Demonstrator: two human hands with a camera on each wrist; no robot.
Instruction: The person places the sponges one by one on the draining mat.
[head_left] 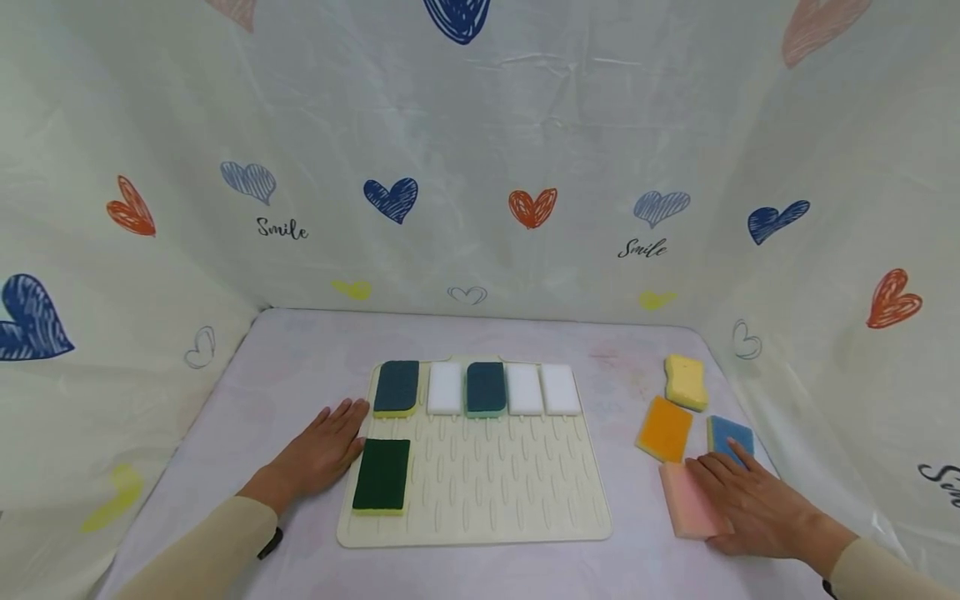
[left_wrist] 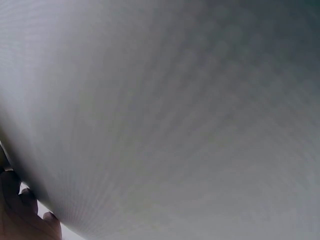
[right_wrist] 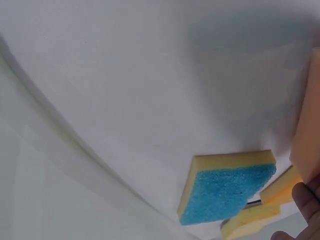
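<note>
My left hand (head_left: 326,446) rests flat on the table at the left edge of a cream ridged mat (head_left: 487,492), its fingers stretched out. Beside its thumb lies a dark green scouring sponge (head_left: 382,473) on the mat. On the right, my right hand (head_left: 757,504) grips a pink sponge (head_left: 692,504), the fingers at its far end and the thumb at its near end. A blue-topped sponge (right_wrist: 227,192) lies just beyond those fingers. An orange sponge (head_left: 665,429) and a yellow sponge (head_left: 686,382) sit farther back. The left wrist view is mostly blurred grey.
Along the mat's back edge stand two dark blue-grey scouring sponges (head_left: 397,387) and three white sponges (head_left: 446,389) in a row. A white cloth table (head_left: 300,367) carries everything. Curtains printed with hearts (head_left: 480,125) enclose the back and both sides.
</note>
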